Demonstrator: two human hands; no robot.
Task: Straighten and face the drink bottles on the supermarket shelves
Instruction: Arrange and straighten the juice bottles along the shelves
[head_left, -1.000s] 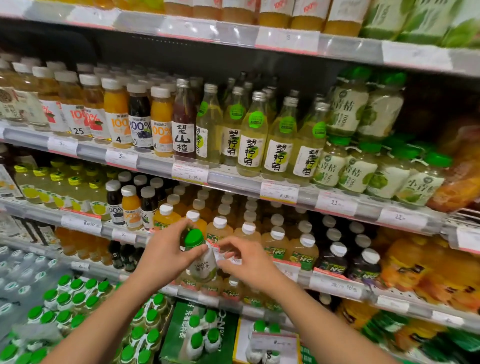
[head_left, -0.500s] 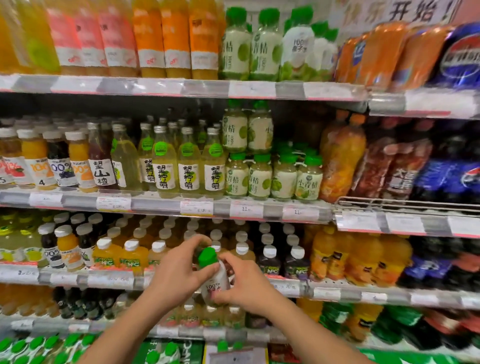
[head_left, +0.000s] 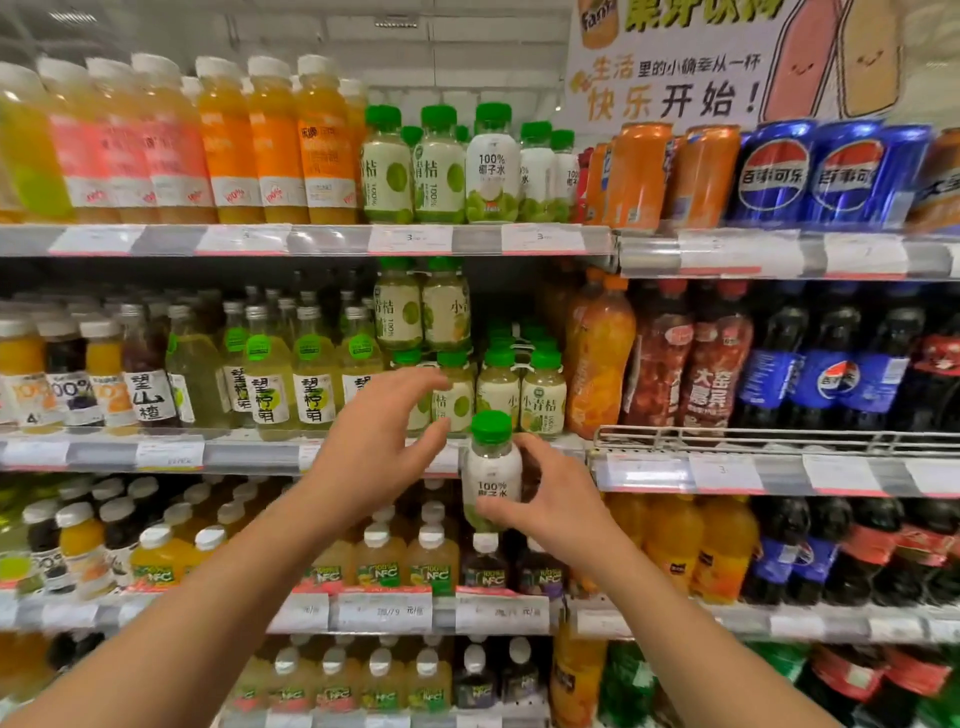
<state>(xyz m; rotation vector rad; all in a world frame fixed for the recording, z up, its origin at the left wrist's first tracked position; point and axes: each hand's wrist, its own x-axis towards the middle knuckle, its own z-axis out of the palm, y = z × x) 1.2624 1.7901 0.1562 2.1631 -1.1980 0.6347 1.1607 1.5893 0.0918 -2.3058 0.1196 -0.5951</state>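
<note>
Mid-shelf, my right hand (head_left: 550, 512) grips a coconut-water bottle (head_left: 491, 475); my left hand (head_left: 371, 447) hangs open beside it. Next, I judge, it joins its matching row (head_left: 519, 166) on the top shelf, label forward.

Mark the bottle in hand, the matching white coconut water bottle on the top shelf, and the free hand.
held bottle (head_left: 492, 475), head view, on its white label.
top-shelf coconut water bottle (head_left: 492, 166), head view, on its label.
left hand (head_left: 371, 452), head view, back of the hand.
</note>
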